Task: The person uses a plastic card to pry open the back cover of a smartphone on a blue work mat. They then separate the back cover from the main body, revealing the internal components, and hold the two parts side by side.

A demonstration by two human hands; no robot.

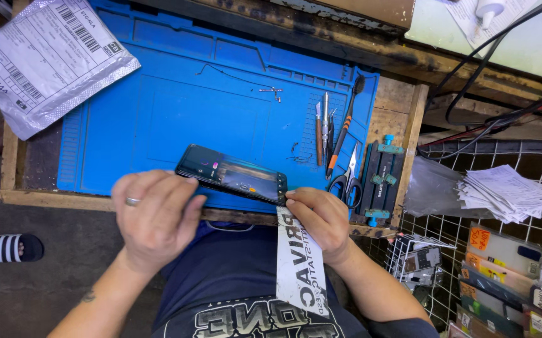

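A blue mat [158,112] covers the wooden bench [402,106] beyond your hands; tools [330,131] lie beyond your right hand. Your left hand [155,216], fingers curled, grips the near-left end of the phone [233,175]. Your right hand [321,219] pinches the phone's other end together with a white strip [299,269]. Both wrists angle inward over your lap.

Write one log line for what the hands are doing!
left hand: steadies phone | right hand: holds white strip | mat: blue
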